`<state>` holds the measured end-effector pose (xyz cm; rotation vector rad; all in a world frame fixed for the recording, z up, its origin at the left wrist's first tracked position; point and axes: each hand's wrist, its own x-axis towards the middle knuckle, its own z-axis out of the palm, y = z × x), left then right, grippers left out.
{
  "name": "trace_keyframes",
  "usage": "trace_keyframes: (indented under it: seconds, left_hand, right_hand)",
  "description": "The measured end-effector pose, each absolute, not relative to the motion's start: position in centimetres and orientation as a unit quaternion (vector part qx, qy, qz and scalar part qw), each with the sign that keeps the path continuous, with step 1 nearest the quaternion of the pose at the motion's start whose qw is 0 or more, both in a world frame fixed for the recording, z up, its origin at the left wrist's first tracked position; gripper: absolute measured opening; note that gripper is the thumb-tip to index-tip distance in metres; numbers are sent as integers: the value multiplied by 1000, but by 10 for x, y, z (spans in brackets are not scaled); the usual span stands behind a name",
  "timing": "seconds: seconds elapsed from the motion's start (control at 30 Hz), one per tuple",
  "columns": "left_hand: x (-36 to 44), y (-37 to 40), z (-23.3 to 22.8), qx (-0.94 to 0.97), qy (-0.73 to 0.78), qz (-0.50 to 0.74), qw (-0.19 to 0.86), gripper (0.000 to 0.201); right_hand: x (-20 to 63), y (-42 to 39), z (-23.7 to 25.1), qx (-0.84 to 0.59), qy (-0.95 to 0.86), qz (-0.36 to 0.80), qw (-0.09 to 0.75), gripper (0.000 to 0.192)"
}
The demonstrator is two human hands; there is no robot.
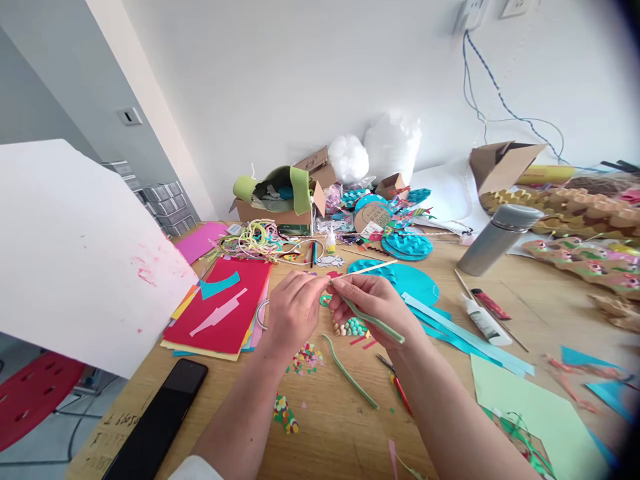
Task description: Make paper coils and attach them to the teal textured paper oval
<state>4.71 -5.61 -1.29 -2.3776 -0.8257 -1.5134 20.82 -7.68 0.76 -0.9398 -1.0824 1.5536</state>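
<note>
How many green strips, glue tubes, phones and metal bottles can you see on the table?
Green strips: 2, one in the right hand at, one lying on the table at
Glue tubes: 1
Phones: 1
Metal bottles: 1
Total: 5

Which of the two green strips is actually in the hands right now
The green strip running from the right hand to the left hand fingertips, lifted off the table. The other green strip lies loose on the wood below, untouched.
</note>
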Motion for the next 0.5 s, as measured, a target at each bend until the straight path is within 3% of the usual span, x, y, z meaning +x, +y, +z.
trace_keyframes:
  seconds: [0.27,0.5]
  left_hand:
    - [52,-60,-8,-771,-326,-543,76,14]
    - [61,-69,-6,-682,-417,-581,-151,14]
  right_hand:
    - [200,-82,17,-404,-441,600,531,40]
    - [195,-82,12,-400,-448,582,547,41]
